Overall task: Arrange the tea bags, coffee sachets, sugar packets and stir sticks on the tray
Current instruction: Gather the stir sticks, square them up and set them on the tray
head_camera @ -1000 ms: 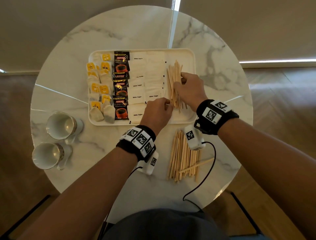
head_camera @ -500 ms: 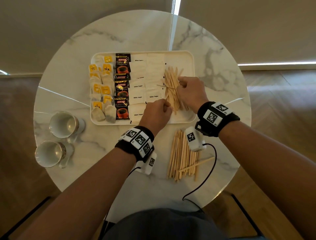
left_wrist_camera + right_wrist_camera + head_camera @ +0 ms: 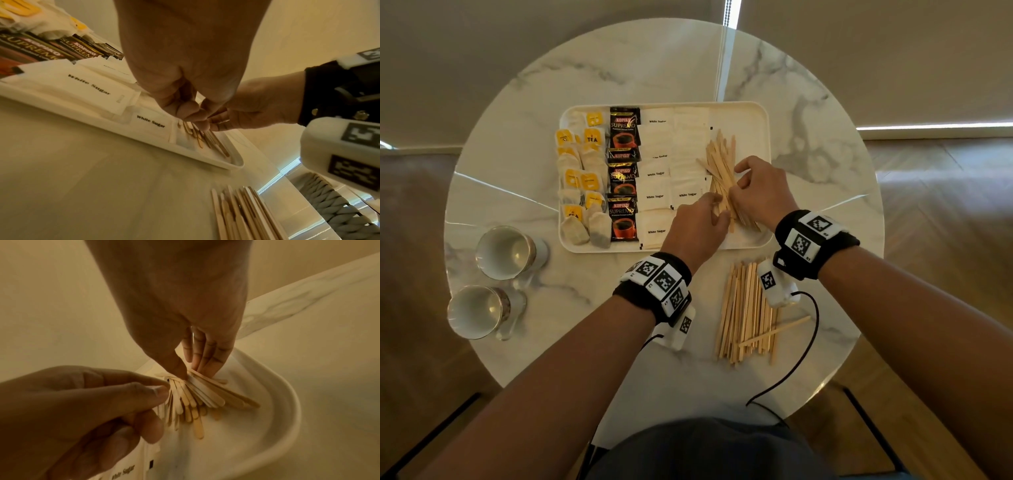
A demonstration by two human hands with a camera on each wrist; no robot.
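Now stir sticks (image 3: 722,178) on tray (image 3: 763,116) fanned wider; left hand (image 3: 697,226) and right hand (image 3: 760,192) fingers still pinching them.

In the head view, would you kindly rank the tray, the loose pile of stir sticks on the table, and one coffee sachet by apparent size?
1. tray
2. loose pile of stir sticks, somewhat nearer the camera
3. coffee sachet

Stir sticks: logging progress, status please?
Left hand and right hand both pinch the stir sticks on the tray, fanned, uneven. Second pile of stir sticks waits on the table. Nothing in the way.
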